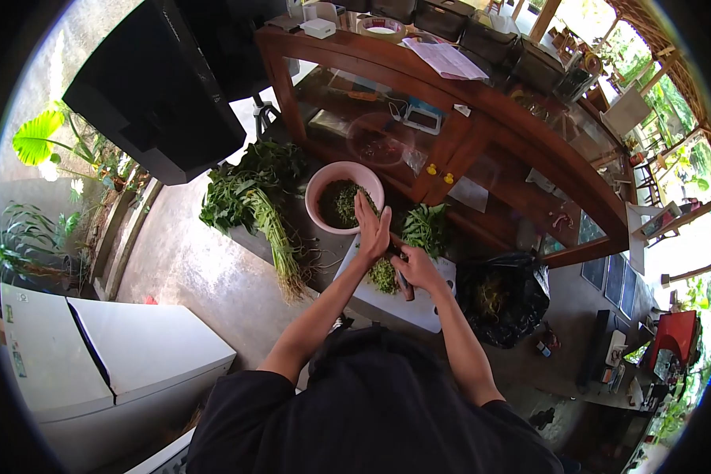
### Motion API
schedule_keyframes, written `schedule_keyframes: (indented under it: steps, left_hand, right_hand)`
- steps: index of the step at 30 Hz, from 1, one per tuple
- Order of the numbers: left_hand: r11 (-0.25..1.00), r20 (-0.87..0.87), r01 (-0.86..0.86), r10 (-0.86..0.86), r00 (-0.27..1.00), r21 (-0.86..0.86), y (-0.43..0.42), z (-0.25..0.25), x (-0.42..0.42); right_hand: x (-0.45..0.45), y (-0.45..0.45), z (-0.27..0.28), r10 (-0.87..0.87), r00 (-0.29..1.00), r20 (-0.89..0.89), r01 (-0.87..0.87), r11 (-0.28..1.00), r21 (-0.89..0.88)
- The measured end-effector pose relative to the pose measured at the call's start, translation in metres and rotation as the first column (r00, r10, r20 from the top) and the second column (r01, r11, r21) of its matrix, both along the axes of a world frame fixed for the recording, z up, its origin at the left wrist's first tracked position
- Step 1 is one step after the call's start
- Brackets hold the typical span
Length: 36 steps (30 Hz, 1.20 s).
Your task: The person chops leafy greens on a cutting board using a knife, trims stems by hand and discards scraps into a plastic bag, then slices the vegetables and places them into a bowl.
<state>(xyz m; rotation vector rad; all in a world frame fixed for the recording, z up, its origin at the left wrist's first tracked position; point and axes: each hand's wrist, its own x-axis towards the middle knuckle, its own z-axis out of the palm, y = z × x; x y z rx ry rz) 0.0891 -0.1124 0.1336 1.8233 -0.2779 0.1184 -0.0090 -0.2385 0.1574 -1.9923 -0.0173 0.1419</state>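
Observation:
My left hand [372,227] is raised over the near right edge of a pink bowl [317,187], its fingers stretched out and close together. Chopped greens [340,203] lie inside the bowl. Close beside it, my right hand [419,267] is closed on the handle of a knife [404,286]; the blade is largely hidden by my hands. Under both hands is a white cutting board [420,310] with chopped pale green stems [383,276]. Leafy greens [425,227] lie at the board's far right. A bundle of long-stemmed greens with roots [270,237] rests left of the bowl.
A wooden glass-front cabinet [442,150] stands just beyond the work surface. To the right is a black plastic bag [525,304] with plant scraps. A white refrigerator [146,336] stands at lower left, and a large black object [162,95] at upper left.

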Motion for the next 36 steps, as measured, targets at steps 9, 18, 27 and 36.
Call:
schedule_keyframes:
  steps: [9,18,27,36]
  left_hand:
    - [0.993,-0.056,-0.051,0.057,0.997,0.108,0.029,-0.030,0.071]
    - [0.868,-0.089,0.100,-0.064,0.994,0.487,0.066,-0.071,0.074]
    - [0.866,0.051,0.324,-0.369,0.928,0.381,0.063,-0.054,0.074]
    - [0.679,0.329,0.200,-0.565,0.756,0.706,0.083,-0.096,0.102]
  right_hand:
    - [0.076,0.031,-0.007,0.050,0.999,-0.007,-0.050,0.968,-0.248]
    - [0.089,0.040,-0.028,0.018,0.992,0.126,0.046,0.869,-0.492]
    - [0.099,0.033,-0.046,-0.135,0.981,-0.136,0.140,0.990,0.026]
    - [0.104,0.030,-0.052,-0.075,0.976,-0.203,0.111,0.979,0.174]
